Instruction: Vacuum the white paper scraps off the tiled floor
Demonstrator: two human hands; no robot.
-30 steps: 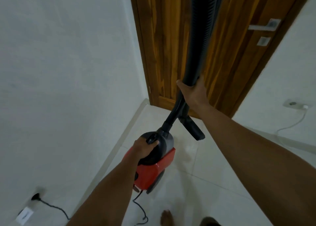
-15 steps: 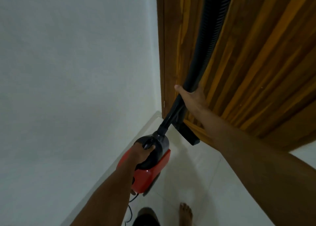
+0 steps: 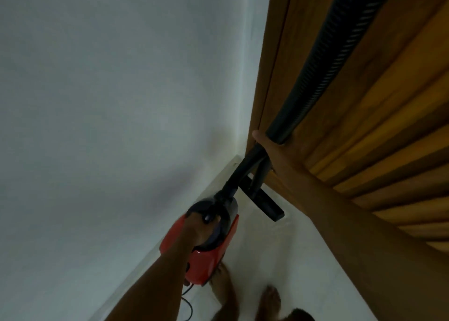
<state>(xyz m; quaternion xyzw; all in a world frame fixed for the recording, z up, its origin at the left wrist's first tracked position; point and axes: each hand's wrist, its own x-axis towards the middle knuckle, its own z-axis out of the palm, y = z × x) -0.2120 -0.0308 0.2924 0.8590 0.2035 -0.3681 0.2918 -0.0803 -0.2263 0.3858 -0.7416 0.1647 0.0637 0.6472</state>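
Observation:
A small red and black vacuum cleaner hangs above the white tiled floor, carried by its black top handle in my left hand. My right hand grips the black hose where it meets the rigid tube, close to the wooden door. The ribbed hose arcs up and out of the top of the view. A black nozzle points down at the floor by the door's base. No paper scraps show in this view.
A white wall fills the left side, with a pale skirting at its foot. A wooden door stands at the right. My bare feet are on the tiles below the vacuum. A black power cord trails down.
The view has swung left and closer to the wall and door corner. The door handle and wall socket have left the view. Both hands keep their grips, and my feet have stepped forward.

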